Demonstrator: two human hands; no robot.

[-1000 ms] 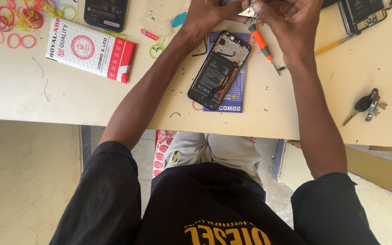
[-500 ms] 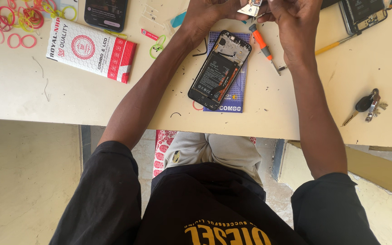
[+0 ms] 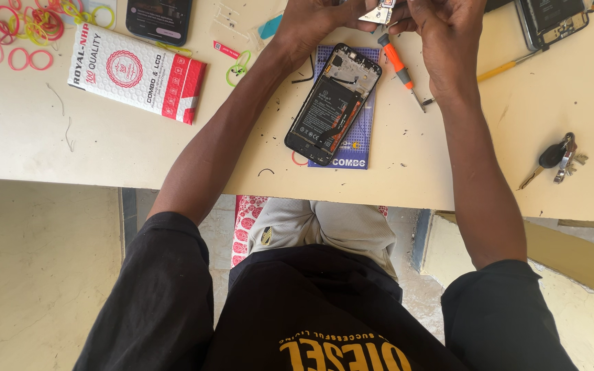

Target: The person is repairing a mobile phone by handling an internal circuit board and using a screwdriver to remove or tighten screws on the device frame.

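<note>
Cream-coloured worktable, scuffed and flecked with dark specks and small debris; pale tiled floor below, a patterned red-and-white fabric under the seated person's knees.

Left hand and right hand meet at the far edge of the table, both pinched on a small silvery metal phone part, which is partly cut off by the top of the view. Fingers of each hand closed around it.

Directly below the hands: an opened black smartphone with exposed battery and board, lying tilted on a blue printed card. An orange-handled small screwdriver lies just beside the phone's upper right, under the right hand.

Left side: white-and-red padded parts packet, a scatter of red, pink and yellow rubber bands, a dark intact phone at the far edge. Green rubber band near the left forearm.

Right side: bunch of keys with black fob near the table's edge; another opened phone at the far corner; yellow pencil-like tool.
</note>
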